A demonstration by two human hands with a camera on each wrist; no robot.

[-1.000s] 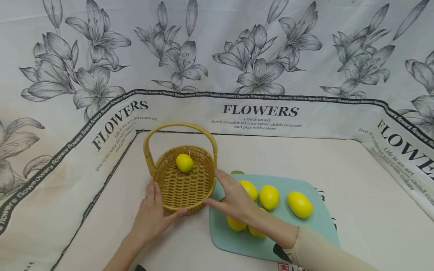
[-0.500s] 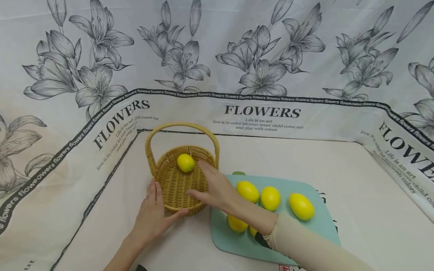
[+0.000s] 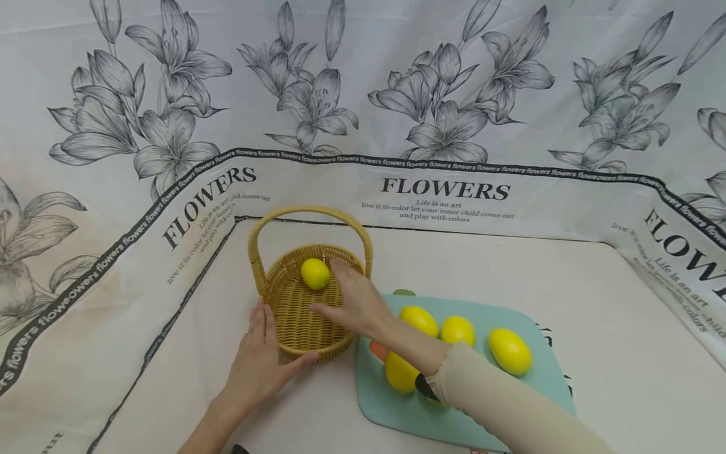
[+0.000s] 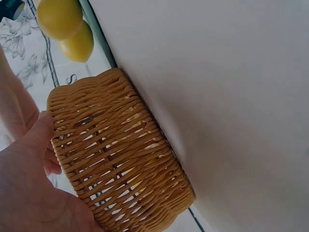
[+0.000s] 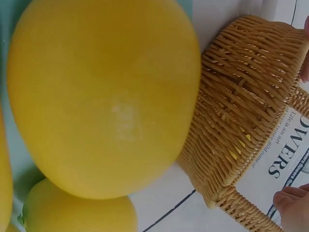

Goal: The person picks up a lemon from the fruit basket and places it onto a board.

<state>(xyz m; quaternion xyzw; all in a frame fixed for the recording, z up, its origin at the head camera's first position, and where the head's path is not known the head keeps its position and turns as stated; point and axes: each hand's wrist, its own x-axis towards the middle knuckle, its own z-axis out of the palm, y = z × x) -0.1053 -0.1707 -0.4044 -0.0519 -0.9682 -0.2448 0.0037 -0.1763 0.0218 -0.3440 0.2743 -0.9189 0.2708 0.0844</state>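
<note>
A wicker basket (image 3: 312,315) with a tall arched handle stands on the table, one yellow lemon (image 3: 315,273) at its far inner side. My left hand (image 3: 255,362) rests on the basket's near left edge, fingers along the left side and thumb across the front rim. In the left wrist view, the thumb (image 4: 41,133) touches the rim beside the woven wall. My right hand (image 3: 357,299) reaches over the right rim into the basket, thumb and fingers spread. Its fingertips are close to the lemon; whether they touch it is hard to tell. Nothing is held in it.
Right of the basket lies a pale blue-green board (image 3: 391,416) bearing several yellow lemons (image 3: 510,351), partly hidden by my right forearm. An orange patch (image 3: 379,350) shows at its left. A white floral cloth (image 3: 448,189) rises behind the table.
My right hand has left the basket's right outer side and moved over the rim, to the inside near the lemon. My left hand stays on the basket; the lemon has not visibly moved within it.
</note>
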